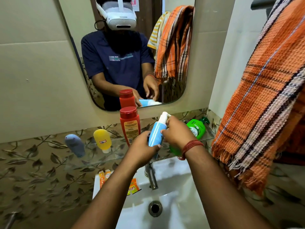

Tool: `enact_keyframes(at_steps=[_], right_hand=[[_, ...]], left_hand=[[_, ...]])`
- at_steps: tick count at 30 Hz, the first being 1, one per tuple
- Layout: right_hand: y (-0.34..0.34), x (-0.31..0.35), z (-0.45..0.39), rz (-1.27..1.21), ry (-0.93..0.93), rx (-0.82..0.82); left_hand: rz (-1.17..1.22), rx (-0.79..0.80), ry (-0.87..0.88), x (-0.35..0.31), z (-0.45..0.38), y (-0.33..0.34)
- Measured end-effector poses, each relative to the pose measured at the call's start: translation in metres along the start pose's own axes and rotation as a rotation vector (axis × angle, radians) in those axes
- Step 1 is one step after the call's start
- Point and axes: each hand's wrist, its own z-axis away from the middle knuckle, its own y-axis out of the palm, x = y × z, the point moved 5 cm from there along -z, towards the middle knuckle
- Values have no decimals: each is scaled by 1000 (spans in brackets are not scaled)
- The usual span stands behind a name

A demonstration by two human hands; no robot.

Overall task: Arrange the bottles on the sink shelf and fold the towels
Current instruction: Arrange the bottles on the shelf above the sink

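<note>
Both hands are on the blue pump bottle (156,134), held up just over the glass shelf (105,156), right beside the red bottle (130,126). The left hand (142,149) has its fingers wrapped round the bottom half of it, and the right hand (175,131) grips the upper part, fingers curled up by the white pump head. There's a red thread band on that right wrist.

The red bottle stands upright on the shelf, pretty much in the middle, and I'll use it as the anchor. To its left is a yellow tube (102,140) standing on its cap, and further left a grey tube (75,145), also cap down and leaning a bit. To the right of the red bottle, past the hands, a green pump bottle (197,128) sits tilted in the corner.

Below the red bottle is the white sink (175,182) with its metal tap (151,176), and a few orange sachets (133,186) lie on the sink rim. Far right of the red bottle, an orange checked towel (264,103) hangs unfolded.
</note>
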Motion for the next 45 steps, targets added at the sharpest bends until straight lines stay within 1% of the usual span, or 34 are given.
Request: enact_keyframes(at_steps=[3, 5, 7, 9, 12, 16, 23, 30, 36, 45], right_hand=[[-1, -8, 5, -248, 61, 3], [-5, -7, 4, -390, 63, -8], [-9, -4, 1, -467, 32, -8], [-11, 0, -2, -501, -11, -2], [-12, 3, -9, -474, -68, -13], [-11, 2, -21, -375, -119, 27], [-2, -7, -34, -268, -101, 65], [7, -11, -37, -227, -125, 53], [8, -15, -41, -212, -142, 27], [8, -19, -42, -209, -151, 31]], left_hand=[[188, -17, 65, -5, 9, -2], [294, -37, 89, -10, 8, -3], [311, -76, 124, -17, 5, -1], [271, -150, 166, -22, 2, 1], [205, -247, 184, -25, -6, 6], [140, -216, 117, -21, -17, 15], [65, -205, 70, -16, -24, 24], [102, -174, 23, -8, -27, 27], [102, -165, 9, -10, -28, 28], [116, -142, -4, -13, -27, 30]])
